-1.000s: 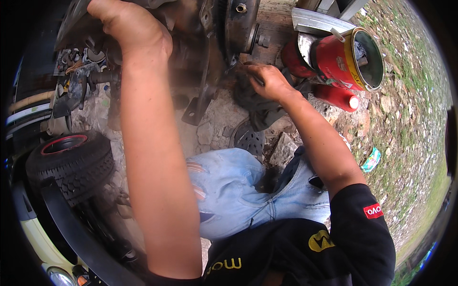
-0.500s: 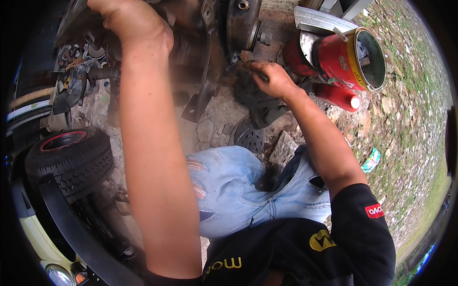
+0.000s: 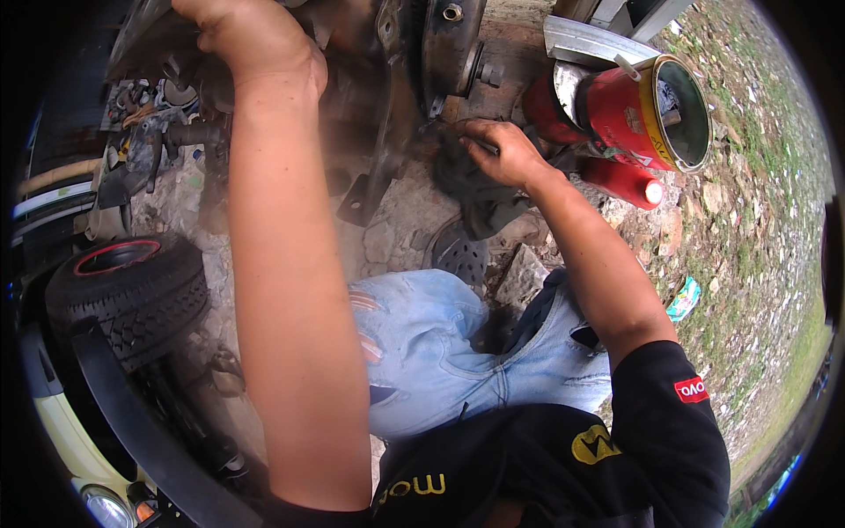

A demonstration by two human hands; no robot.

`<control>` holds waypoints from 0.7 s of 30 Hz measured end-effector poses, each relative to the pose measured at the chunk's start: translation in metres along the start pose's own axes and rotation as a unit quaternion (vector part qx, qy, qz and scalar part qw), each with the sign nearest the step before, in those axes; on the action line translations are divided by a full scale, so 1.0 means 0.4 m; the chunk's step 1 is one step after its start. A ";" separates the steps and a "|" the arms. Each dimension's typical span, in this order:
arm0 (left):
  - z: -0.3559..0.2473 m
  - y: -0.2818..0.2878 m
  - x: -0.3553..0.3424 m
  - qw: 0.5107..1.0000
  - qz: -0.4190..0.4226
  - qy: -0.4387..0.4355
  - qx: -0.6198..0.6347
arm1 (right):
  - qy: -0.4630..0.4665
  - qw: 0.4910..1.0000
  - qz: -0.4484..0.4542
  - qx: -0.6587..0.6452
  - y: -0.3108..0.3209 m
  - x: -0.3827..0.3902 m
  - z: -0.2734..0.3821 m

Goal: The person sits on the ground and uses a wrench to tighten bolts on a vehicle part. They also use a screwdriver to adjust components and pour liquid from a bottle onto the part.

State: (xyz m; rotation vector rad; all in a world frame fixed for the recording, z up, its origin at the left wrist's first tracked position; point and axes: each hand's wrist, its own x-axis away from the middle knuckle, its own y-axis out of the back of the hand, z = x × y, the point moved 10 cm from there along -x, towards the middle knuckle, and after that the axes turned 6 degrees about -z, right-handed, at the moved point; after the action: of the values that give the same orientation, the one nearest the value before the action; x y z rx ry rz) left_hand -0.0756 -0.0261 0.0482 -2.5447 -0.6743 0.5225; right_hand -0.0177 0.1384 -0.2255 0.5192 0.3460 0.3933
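Observation:
My left hand (image 3: pixel 251 40) reaches up to the top edge beside a large dark metal part (image 3: pixel 352 97); its fingers are cut off from view. My right hand (image 3: pixel 503 151) is closed just below a cylindrical metal piece with a bolt (image 3: pixel 489 74). Whatever it grips, if anything, is thin and lost against the dark background. Beside that hand, a long flat metal bracket (image 3: pixel 393 114) hangs down and ends in a plate with a hole. Dark cloth (image 3: pixel 475 198) lies under my right hand.
Right of my right hand are a red bucket (image 3: pixel 620 106) with a yellow rim and a red bottle (image 3: pixel 616 180). A tyre (image 3: pixel 132 299) lies at the left, near a dark curved bar (image 3: pixel 132 422). Stones (image 3: pixel 525 275) cover the ground by my shoe (image 3: pixel 459 255).
My left forearm and hand have shifted slightly right. My right hand has dropped a little, and its fingers have moved slightly away from the metal piece.

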 end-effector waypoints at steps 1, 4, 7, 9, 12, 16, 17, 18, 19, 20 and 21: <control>0.006 -0.003 0.003 1.000 -0.003 0.010 0.007 | 0.013 1.000 -0.007 0.000 0.004 0.003 0.004; 0.011 -0.009 0.008 1.000 0.000 0.014 0.010 | -0.018 0.998 -0.050 0.033 0.038 -0.006 -0.009; 0.005 -0.006 0.009 1.000 -0.021 0.008 -0.012 | -0.045 0.998 -0.010 0.051 0.001 -0.003 -0.031; -0.003 -0.021 0.024 0.997 -0.065 0.032 -0.016 | -0.014 0.999 -0.007 0.041 -0.011 0.007 -0.018; 0.002 -0.002 -0.003 1.000 0.007 0.000 0.001 | 0.009 0.999 -0.017 0.035 -0.004 0.012 -0.010; -0.008 -0.033 0.051 0.990 -0.127 0.058 -0.034 | 0.004 0.997 -0.071 0.035 0.033 0.006 -0.011; -0.004 -0.025 0.043 0.991 -0.118 0.049 -0.035 | 0.008 0.995 -0.091 0.036 0.040 0.003 -0.006; -0.007 -0.025 0.041 0.992 -0.116 0.045 -0.036 | 0.004 0.996 -0.075 0.043 0.023 0.004 -0.001; -0.009 -0.024 0.041 0.992 -0.114 0.041 -0.038 | -0.001 0.997 -0.058 0.050 0.002 0.010 0.006; -0.010 -0.024 0.044 0.991 -0.118 0.044 -0.038 | -0.006 0.997 -0.042 0.058 -0.012 0.015 0.008; -0.009 -0.021 0.040 0.993 -0.106 0.039 -0.035 | 0.004 0.998 -0.037 0.047 -0.015 0.015 0.014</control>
State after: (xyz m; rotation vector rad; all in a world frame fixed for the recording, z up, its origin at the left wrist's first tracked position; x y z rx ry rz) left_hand -0.0642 -0.0120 0.0518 -2.5024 -0.9352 0.3295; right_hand -0.0086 0.1342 -0.2254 0.5954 0.3915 0.3077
